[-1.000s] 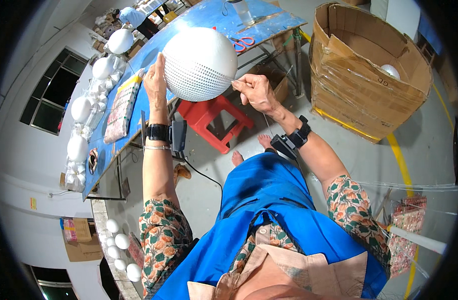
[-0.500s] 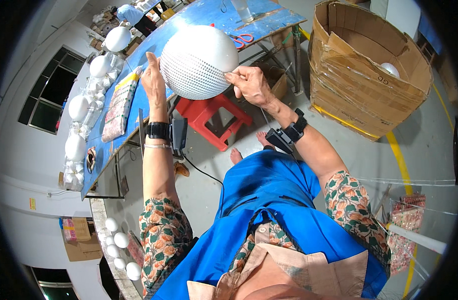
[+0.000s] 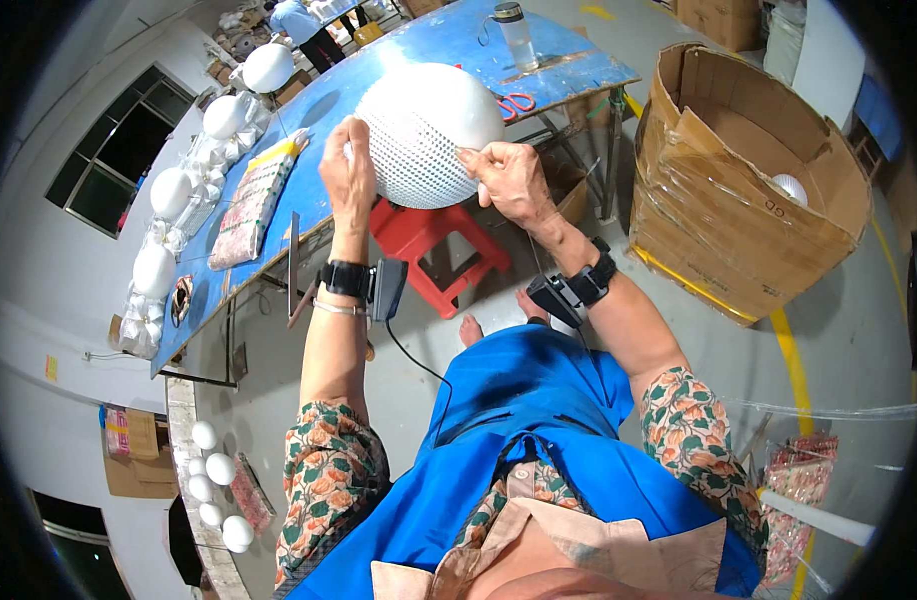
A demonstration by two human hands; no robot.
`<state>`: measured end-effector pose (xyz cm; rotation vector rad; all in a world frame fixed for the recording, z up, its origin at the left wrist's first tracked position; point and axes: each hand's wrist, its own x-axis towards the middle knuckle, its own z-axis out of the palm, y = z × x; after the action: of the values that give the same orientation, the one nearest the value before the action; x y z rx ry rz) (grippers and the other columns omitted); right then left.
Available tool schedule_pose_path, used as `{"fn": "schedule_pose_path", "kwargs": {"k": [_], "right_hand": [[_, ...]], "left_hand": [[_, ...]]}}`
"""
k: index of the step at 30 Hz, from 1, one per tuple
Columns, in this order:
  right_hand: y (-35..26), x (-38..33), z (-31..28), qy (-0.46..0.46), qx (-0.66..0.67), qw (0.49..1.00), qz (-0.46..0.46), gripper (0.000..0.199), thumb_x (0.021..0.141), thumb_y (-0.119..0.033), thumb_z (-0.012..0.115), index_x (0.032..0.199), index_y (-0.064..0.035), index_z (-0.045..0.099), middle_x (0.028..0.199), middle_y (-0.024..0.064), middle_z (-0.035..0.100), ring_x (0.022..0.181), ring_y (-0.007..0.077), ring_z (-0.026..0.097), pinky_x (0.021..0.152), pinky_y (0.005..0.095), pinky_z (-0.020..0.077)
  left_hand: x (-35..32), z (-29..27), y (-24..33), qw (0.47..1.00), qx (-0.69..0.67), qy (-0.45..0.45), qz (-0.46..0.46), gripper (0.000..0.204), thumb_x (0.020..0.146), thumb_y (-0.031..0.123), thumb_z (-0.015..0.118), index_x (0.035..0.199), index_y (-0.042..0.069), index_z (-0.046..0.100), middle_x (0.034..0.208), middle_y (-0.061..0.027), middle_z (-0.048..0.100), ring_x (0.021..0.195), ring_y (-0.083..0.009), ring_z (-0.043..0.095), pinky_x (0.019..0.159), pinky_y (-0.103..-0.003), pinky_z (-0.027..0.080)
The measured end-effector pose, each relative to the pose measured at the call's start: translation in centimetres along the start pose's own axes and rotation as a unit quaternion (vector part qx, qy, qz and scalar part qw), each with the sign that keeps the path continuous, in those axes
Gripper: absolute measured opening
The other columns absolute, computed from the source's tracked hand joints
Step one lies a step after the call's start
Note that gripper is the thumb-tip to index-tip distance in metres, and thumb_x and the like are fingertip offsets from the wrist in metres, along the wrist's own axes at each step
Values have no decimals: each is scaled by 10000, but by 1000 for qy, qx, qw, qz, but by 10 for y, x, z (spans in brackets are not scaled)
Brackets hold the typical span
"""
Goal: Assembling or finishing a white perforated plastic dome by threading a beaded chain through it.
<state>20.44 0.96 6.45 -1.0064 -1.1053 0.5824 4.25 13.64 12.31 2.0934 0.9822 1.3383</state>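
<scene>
A large white ball (image 3: 429,135) is held up in front of me, over the near edge of the blue table. Rows of small shiny studs cover its lower left part; its upper right is smooth and plain. My left hand (image 3: 350,170) is closed against the ball's left side, with its fingers curled and partly hidden behind it. At the ball's right edge my right hand (image 3: 514,180) pinches thumb and forefinger together, close to where the studded rows end. Whatever lies in that pinch is too small to make out.
On the blue table (image 3: 379,65) are red-handled scissors (image 3: 517,104), a water bottle (image 3: 516,38) and a patterned packet (image 3: 256,205). White balls (image 3: 171,193) line its left side. Below stands a red stool (image 3: 439,250). A big cardboard box (image 3: 719,220) is at right.
The view has shifted, so the table and box sit slightly differently in it. My left hand's fingers have curled in from upright. The ball has turned a little, and my right hand still pinches.
</scene>
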Motion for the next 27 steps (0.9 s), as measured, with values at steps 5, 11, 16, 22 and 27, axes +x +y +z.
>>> {"fn": "schedule_pose_path", "kwargs": {"k": [5, 11, 16, 22, 27], "right_hand": [[1, 0, 2, 18, -11, 999, 24, 292, 831, -229, 558, 652, 2, 562, 478, 10, 503, 379, 38, 426, 360, 194, 319], [-24, -58, -24, -34, 25, 996, 75, 223, 845, -192, 528, 741, 2, 556, 480, 20, 519, 388, 34, 414, 355, 189, 306], [-36, -122, -53, -25, 35, 989, 142, 224, 857, -184, 514, 757, 11, 557, 488, 21, 529, 385, 28, 406, 361, 174, 305], [-57, -171, -60, -69, 20, 978, 196, 222, 864, -188, 513, 781, 10, 569, 495, 25, 533, 385, 31, 414, 364, 164, 300], [-50, -178, -60, -77, -2, 976, 202, 250, 862, -229, 529, 781, 1, 583, 489, 3, 517, 393, 13, 401, 359, 167, 284]], "left_hand": [[-10, 15, -6, 988, 104, 6, 111, 816, 713, 453, 618, 1231, -93, 300, 1195, -280, 411, 1145, -321, 399, 956, -351, 297], [36, -14, -48, 851, 339, 86, 391, 553, 746, 393, 619, 1064, -43, 495, 1027, -205, 540, 943, -263, 532, 777, -318, 430], [24, 1, 6, 996, 9, 50, 70, 380, 784, 350, 610, 890, -15, 623, 725, -55, 606, 690, -102, 534, 615, -218, 413], [29, 5, -3, 996, 71, 45, 8, 462, 759, 441, 591, 750, -17, 649, 629, -131, 606, 599, -132, 548, 586, -261, 425], [37, 2, -13, 998, 61, 14, -5, 577, 779, 536, 505, 736, -24, 633, 588, -141, 557, 591, -172, 517, 597, -321, 413]]}}
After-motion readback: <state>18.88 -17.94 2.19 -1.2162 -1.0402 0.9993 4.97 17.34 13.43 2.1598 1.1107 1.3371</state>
